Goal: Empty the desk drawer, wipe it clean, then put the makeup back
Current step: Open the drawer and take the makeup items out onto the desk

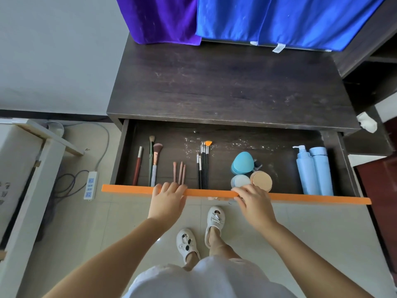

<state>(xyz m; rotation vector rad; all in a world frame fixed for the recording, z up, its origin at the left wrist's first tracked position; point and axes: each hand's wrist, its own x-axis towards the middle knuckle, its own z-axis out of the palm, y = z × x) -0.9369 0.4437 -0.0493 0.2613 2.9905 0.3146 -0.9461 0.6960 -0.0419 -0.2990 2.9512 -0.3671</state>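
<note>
Nearest the camera, a white garment and two white shoes (200, 231) stand on the pale floor tiles. Above them both hands rest on the orange front edge (300, 198) of the open drawer (236, 151): the left hand (168, 198) lies over the edge with its fingers curled down the inner side, and the right hand (254, 201) grips the edge with curled fingers, hiding part of a white round puff (239, 180) and the near rim of a gold compact (261, 180). Inside the drawer, from left to right, lie large makeup brushes (153, 160), three pink brushes (180, 172), a bundle of thin black brushes (203, 166), a blue heart-shaped case (243, 161) with a small dark item half hidden behind it, and two light blue bottles (314, 171) whose bases are cut off by the front edge. Pale specks dot the drawer floor. Beyond, the dark desktop (225, 87) carries faint smudges; a purple cloth (163, 18) and a blue cloth (279, 18) hang at the back, their tops out of frame.
</note>
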